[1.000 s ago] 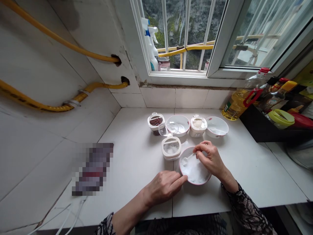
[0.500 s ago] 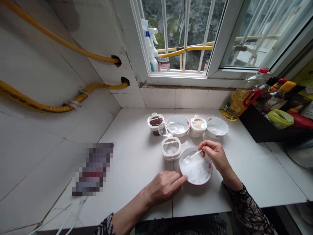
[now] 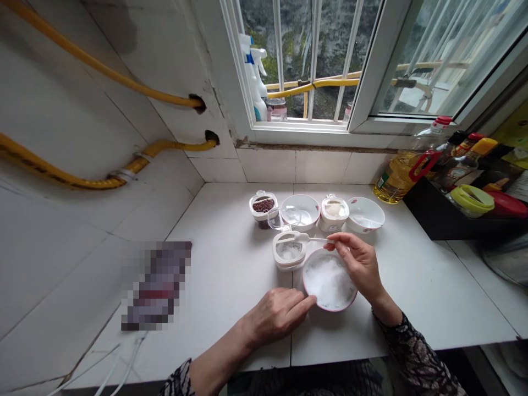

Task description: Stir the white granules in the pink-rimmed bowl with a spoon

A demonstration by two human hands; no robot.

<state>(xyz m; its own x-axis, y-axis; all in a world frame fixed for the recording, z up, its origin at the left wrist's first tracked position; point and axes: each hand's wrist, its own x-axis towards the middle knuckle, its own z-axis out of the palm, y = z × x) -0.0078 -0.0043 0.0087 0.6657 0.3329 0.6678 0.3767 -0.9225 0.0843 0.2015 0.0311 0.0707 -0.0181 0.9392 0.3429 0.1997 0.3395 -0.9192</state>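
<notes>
My right hand [image 3: 362, 265] pinches the handle of a small white spoon [image 3: 318, 240]. The spoon's head is over the near white jar [image 3: 289, 265], by the rim of its open mouth. White grains lie inside that jar, and its clear lid is flipped up at the back. Just right of it stands a pink-rimmed bowl [image 3: 335, 309] heaped with white grains. My left hand [image 3: 279, 314] is closed at the bowl's left front rim, thumb and finger touching the edge. Whether the spoon carries any grains I cannot tell.
Behind stand a jar of dark red beans [image 3: 263, 207], a white bowl [image 3: 303, 221], a jar of pale grains [image 3: 333, 221] and another bowl [image 3: 365, 223]. An oil bottle [image 3: 396, 176] and a black condiment rack [image 3: 433, 214] are at right. A blurred-out object [image 3: 159, 286] lies left.
My right hand has brought the spoon up and leftward, from over the bowl of white grains to the near jar's mouth. My left hand stays at the bowl's rim.
</notes>
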